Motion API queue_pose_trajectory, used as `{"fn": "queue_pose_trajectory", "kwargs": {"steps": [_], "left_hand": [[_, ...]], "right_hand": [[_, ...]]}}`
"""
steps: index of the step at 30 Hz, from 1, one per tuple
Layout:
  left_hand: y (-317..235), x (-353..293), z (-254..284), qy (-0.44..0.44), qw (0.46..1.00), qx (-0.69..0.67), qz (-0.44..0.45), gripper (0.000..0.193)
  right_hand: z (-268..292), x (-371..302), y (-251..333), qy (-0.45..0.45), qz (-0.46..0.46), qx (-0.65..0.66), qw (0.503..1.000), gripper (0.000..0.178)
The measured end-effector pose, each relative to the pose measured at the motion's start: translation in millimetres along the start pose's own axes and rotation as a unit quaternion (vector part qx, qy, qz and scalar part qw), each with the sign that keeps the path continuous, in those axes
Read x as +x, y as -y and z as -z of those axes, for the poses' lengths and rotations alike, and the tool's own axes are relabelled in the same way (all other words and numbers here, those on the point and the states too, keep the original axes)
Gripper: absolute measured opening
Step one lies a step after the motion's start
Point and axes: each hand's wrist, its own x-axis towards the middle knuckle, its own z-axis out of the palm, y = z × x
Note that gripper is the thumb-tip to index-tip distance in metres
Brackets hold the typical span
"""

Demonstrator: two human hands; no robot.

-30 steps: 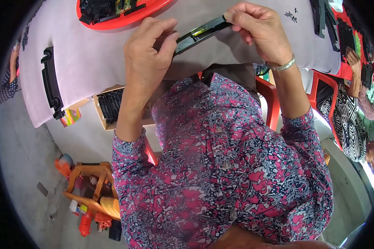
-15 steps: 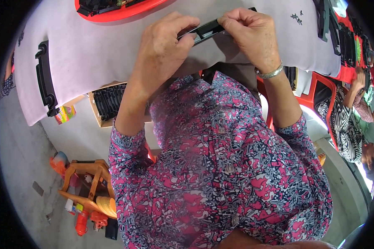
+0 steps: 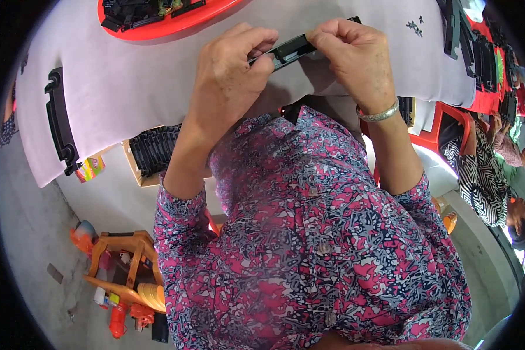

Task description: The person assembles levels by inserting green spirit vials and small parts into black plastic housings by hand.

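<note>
Over the near part of the covered table, a long black plastic strip (image 3: 292, 51) is held at a slant, its right end farther away. My left hand (image 3: 230, 67) is closed around the strip's left end, thumb along its near side; part of that end is hidden behind the fingers. With thumb and bent fingers, my right hand (image 3: 355, 61) pinches the strip toward its right end, whose tip sticks out past the knuckles. A pale, shiny patch shows in the strip's channel by my left thumb.
A red tray (image 3: 175, 24) of black parts lies at the far left. A long black part (image 3: 61, 119) rests at the table's left edge. Small black pieces (image 3: 414, 28) lie far right. Below the table stands a box of black strips (image 3: 151, 150). Another person (image 3: 484, 175) sits at right.
The view has shifted slightly, so the tray and the left-hand part appear moved. Both hands keep hold of the strip, with only slight finger movement.
</note>
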Motion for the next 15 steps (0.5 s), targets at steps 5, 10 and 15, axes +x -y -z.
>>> {"fn": "queue_pose_trajectory", "kwargs": {"steps": [5, 10, 15], "left_hand": [[3.8, -1.4, -1.7, -0.005, 1.0, -0.01, 0.006, 0.024], [8.4, -1.5, -1.7, 0.009, 1.0, 0.013, -0.016, 0.022], [5.5, 1.7, -1.3, 0.008, 1.0, 0.006, -0.025, 0.02]], "right_hand": [[-6.5, 0.0, -4.8, -0.033, 0.041, -0.031, 0.998, 0.017], [-11.4, -3.0, -4.8, -0.062, 0.081, -0.083, 0.991, 0.016], [-16.6, -3.3, -4.8, -0.113, 0.104, -0.078, 0.985, 0.017]]}}
